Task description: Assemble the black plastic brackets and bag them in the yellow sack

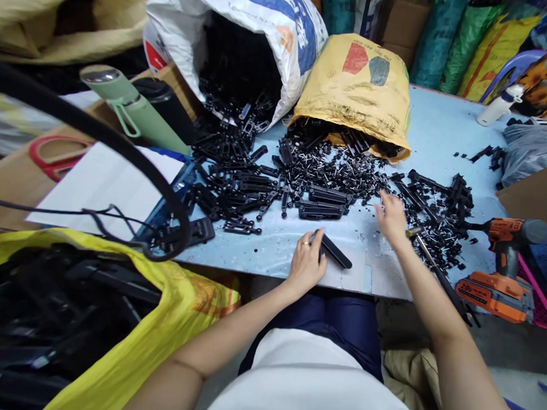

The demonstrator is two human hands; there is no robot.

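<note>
My left hand (307, 263) rests on the pale blue table (280, 249) near its front edge, fingers curled round a long black plastic piece (336, 252) that lies slanting to the right. My right hand (391, 218) reaches forward to the edge of a heap of small black parts with metal pins (332, 165); its fingers are bent down onto the heap, and I cannot see whether they pinch anything. A second heap of larger black plastic pieces (238, 177) lies to the left.
A white sack (268, 17) and a yellow sack (357, 80) lie tipped open, spilling parts. An orange cordless drill (503, 265) sits at the right edge. A green bottle (134, 111), red scissors (54, 158) and white paper (101, 187) lie left. A yellow bag of black parts (60, 315) stands lower left.
</note>
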